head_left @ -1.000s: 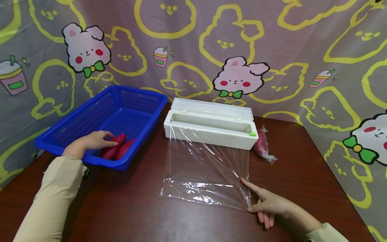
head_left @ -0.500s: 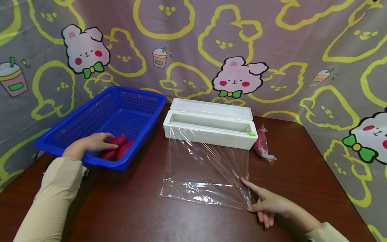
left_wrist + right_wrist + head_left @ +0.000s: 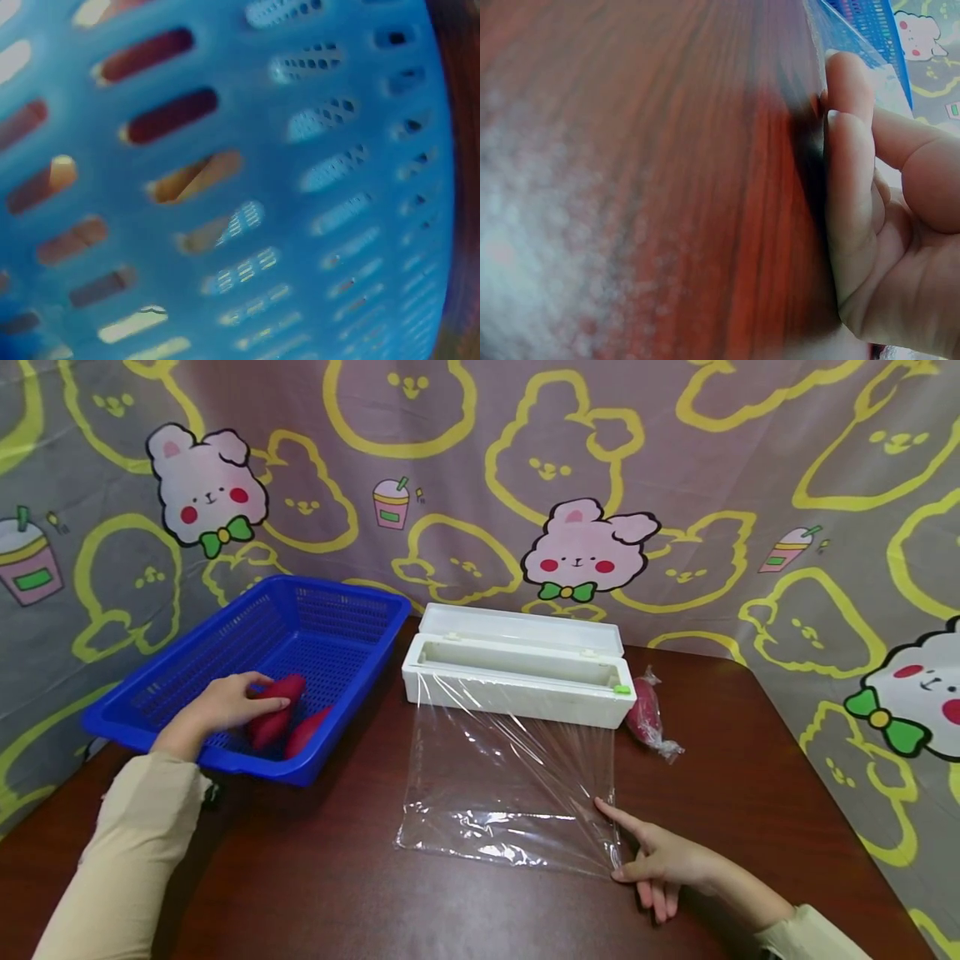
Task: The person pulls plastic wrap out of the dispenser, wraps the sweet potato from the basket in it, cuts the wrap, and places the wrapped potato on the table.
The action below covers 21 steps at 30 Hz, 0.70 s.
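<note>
In the head view my left hand point(image 3: 228, 702) reaches over the basket's near wall and grips a red sweet potato point(image 3: 275, 714), thumb on one side and fingers on the other. A second sweet potato point(image 3: 307, 732) lies beside it in the blue basket point(image 3: 225, 762). The left wrist view is filled by the basket's slotted wall point(image 3: 255, 172), with bits of red and hand behind the slots. My right hand point(image 3: 667, 864) rests at the lower right corner of a sheet of clear plastic wrap point(image 3: 495, 785), index finger straight along its edge and thumb at the corner.
The wrap runs out from a white dispenser box point(image 3: 517, 697) with its lid point(image 3: 517, 627) up and a green slider point(image 3: 622, 690) at its right end. A wrapped red sweet potato point(image 3: 645, 714) lies right of the box. A patterned curtain hangs behind the brown table point(image 3: 360, 893).
My left hand has lifted and tilted the gripped sweet potato slightly, away from the one beside it. My right hand and the wrap stay in place.
</note>
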Each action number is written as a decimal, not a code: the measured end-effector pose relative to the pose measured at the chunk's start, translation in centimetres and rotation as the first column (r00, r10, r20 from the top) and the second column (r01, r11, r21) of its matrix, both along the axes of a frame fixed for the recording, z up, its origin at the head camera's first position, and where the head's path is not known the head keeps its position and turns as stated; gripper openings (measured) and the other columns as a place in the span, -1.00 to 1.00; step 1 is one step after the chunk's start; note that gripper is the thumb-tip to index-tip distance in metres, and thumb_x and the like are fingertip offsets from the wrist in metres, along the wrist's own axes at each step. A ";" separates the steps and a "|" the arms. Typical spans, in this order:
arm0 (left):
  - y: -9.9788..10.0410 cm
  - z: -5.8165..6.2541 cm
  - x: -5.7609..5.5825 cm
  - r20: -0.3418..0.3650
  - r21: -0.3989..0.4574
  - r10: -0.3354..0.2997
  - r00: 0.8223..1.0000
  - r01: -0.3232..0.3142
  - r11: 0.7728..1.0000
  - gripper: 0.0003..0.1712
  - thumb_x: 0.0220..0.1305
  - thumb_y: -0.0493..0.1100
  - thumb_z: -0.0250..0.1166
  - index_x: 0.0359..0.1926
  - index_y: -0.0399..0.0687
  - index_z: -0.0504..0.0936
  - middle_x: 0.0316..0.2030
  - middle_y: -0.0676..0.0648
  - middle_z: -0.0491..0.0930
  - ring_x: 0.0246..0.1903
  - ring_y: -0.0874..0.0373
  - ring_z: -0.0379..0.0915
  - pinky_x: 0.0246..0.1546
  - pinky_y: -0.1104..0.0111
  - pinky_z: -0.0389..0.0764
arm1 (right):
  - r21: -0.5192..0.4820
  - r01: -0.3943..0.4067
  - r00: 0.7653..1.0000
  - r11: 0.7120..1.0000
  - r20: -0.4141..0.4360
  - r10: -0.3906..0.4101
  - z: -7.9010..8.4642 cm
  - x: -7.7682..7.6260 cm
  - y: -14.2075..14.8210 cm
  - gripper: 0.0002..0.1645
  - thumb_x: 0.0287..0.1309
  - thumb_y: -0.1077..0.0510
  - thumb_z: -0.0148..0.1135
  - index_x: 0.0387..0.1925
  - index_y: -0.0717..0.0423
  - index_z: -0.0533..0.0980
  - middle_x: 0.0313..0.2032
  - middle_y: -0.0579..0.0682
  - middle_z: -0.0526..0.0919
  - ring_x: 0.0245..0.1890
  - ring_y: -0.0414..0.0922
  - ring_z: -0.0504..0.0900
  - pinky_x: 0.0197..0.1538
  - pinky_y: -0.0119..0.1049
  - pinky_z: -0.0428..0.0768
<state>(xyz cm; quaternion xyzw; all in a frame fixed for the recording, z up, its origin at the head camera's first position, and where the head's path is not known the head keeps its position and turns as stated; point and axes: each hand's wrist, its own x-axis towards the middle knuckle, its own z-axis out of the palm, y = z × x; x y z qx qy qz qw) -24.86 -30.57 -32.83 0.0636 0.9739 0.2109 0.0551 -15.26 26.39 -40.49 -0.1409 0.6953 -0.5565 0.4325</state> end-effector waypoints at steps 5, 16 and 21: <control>0.4 0.7 0.4 -0.050 0.083 0.056 0.997 -0.052 0.995 -0.23 0.17 0.13 0.13 0.10 -0.50 0.25 -0.10 -0.54 0.37 -0.15 -0.32 0.36 -0.32 0.07 0.47 | 0.013 0.006 1.000 1.000 -0.013 -0.006 -0.1 0.0 0.0 0.04 0.15 0.20 0.12 0.36 -0.11 -0.38 -0.74 0.08 0.50 -0.80 -0.12 0.53 -0.77 -0.35 0.45; 2.7 2.6 2.1 -0.106 0.303 0.072 0.992 -0.037 0.952 -0.22 0.15 0.11 0.18 0.20 -0.35 0.22 -0.06 -0.46 0.35 -0.57 0.06 0.45 -0.61 0.30 0.51 | 0.027 -0.002 0.999 1.000 -0.039 0.003 0.1 0.1 0.0 0.03 0.14 0.19 0.12 0.36 -0.08 -0.38 -0.73 0.10 0.52 -0.80 -0.13 0.53 -0.77 -0.36 0.44; 4.4 3.9 2.6 -0.134 0.354 0.027 0.991 0.023 0.935 -0.26 0.15 0.07 0.19 0.22 -0.29 0.22 0.01 -0.43 0.33 -0.33 -0.08 0.46 -0.56 0.33 0.53 | 0.014 0.004 0.999 1.000 -0.044 -0.004 0.1 0.2 -0.1 0.04 0.14 0.19 0.12 0.36 -0.09 -0.38 -0.74 0.09 0.52 -0.80 -0.14 0.52 -0.77 -0.36 0.44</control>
